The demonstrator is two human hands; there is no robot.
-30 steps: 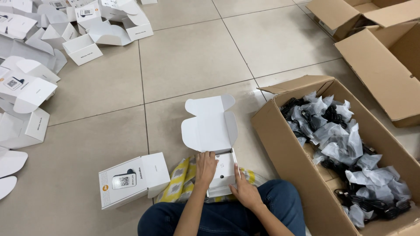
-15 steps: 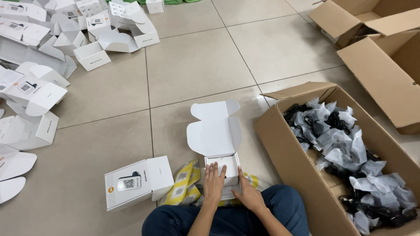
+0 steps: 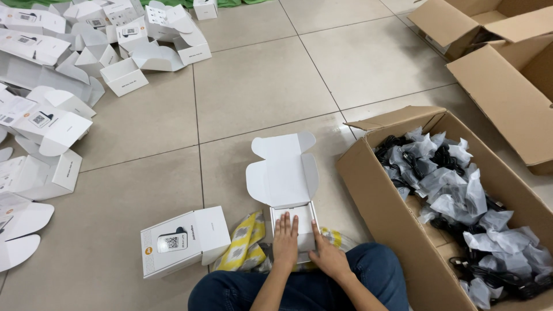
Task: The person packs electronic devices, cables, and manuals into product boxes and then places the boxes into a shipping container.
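Note:
A small white cardboard box [image 3: 303, 217] lies on the tiled floor in front of my knees, its lid [image 3: 282, 171] folded open and back. My left hand [image 3: 285, 242] rests flat on the box's inside, fingers together. My right hand [image 3: 327, 255] presses against the box's right front side. Neither hand holds a loose item. A closed white box [image 3: 184, 240] with a printed picture lies just to the left, and yellow-and-white packets [image 3: 245, 247] lie between it and the open box.
A large brown carton [image 3: 391, 213] at my right holds several black cables in clear bags [image 3: 455, 196]. More brown cartons [image 3: 507, 86] stand at the far right. Several open white boxes [image 3: 124, 78] are scattered across the floor at left and far left.
The view has shifted, so everything sits lower and further right in frame. My hands have stayed on the open box, the left one now lying flatter inside it.

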